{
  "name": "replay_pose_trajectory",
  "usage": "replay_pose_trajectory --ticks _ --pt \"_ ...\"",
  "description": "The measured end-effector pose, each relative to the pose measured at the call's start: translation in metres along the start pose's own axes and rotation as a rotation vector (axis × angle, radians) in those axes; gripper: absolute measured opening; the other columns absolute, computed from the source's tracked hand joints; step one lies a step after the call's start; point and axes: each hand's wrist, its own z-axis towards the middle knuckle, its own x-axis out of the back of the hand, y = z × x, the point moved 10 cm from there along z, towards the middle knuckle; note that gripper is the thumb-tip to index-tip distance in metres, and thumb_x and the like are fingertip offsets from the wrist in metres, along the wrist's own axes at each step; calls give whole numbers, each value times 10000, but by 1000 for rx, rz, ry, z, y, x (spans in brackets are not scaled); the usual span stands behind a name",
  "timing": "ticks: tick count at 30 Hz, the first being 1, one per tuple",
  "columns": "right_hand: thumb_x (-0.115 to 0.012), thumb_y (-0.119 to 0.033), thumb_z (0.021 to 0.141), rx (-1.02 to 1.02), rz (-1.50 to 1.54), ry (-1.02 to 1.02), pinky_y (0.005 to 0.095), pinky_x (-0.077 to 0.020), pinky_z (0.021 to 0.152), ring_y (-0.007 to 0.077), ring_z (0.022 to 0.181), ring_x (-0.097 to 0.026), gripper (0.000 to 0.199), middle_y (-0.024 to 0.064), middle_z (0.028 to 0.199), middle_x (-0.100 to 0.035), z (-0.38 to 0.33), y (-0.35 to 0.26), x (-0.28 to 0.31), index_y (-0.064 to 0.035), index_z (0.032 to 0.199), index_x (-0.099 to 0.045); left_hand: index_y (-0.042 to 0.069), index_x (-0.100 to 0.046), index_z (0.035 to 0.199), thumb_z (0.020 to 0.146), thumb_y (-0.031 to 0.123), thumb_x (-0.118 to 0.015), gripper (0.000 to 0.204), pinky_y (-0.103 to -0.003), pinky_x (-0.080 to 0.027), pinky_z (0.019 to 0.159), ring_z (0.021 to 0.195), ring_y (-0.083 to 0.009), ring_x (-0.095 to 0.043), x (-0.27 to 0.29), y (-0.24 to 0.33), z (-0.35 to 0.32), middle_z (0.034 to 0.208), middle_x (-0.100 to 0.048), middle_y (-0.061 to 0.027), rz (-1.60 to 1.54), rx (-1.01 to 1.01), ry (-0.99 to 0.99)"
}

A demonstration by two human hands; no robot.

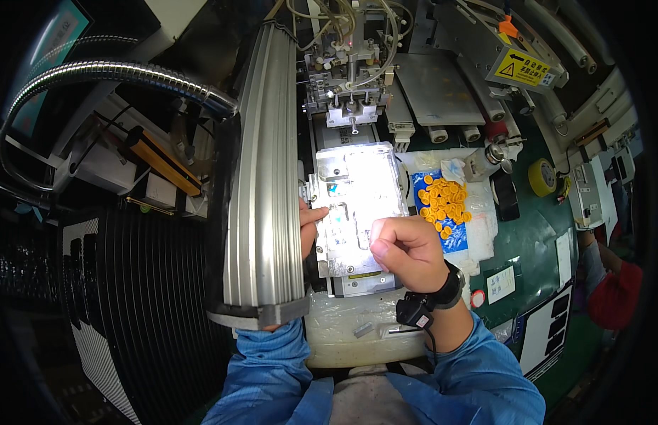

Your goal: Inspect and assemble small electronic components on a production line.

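- Pressing down on a shiny metal fixture plate point(357, 205), we work with both hands in the middle of the bench.
- Our right hand point(408, 251) is curled into a fist with its fingers pinched together on the plate's lower right part. We cannot tell if something tiny is held in the pinch.
- Our left hand point(311, 223) peeks out from behind a long silver ribbed bar point(262, 177). One finger touches the plate's left side. Most of that hand is hidden, so we cannot tell if it is open or closed.
- A black wrist strap point(435, 297) sits on our right wrist, and we wear blue sleeves point(485, 368).
- Just right of the plate lies a pile of small yellow round caps point(444, 202) on a blue and white sheet.
- Behind the plate stands a machine head point(350, 78) with many pale tubes.
- A roll of yellow tape point(541, 177) rests farther right on the green bench top point(527, 241).
- A bendy metal hose point(109, 74) curves at the far left.
- A person in red point(616, 294) is at the right edge.
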Motion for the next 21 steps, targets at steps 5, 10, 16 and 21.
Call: replay_pose_trajectory --ticks 5,10,16,21 --pt "-636 -68 950 -5 7 1 262 -300 542 62 597 -362 268 -12 648 -467 0 1 0 -32 720 -503 71 -806 963 710 -67 -654 326 -314 -444 617 707 -210 -575 2 9 4 745 -589 -66 10 -79 -12" --pt "-637 -65 950 12 7 -1 260 -301 539 59 593 -362 267 -14 645 -467 0 0 0 -32 720 -505 70 -805 952 714 -74 -638 325 -322 -447 617 709 -228 -578 3 7 6 750 -594 -78 -41 -16 -17" --pt "-636 -65 951 1 14 2 260 -307 541 57 597 -363 262 -15 645 -463 0 0 0 -31 723 -510 73 -803 974 727 -72 -651 324 -324 -443 614 714 -232 -582 5 19 5 751 -592 -86 73 -122 73" --pt "-636 -68 953 0 10 -2 258 -308 542 56 600 -363 260 -19 647 -463 0 0 0 -31 727 -513 74 -804 970 727 -77 -657 321 -318 -441 607 700 -220 -581 4 15 5 748 -593 -80 42 -61 44"
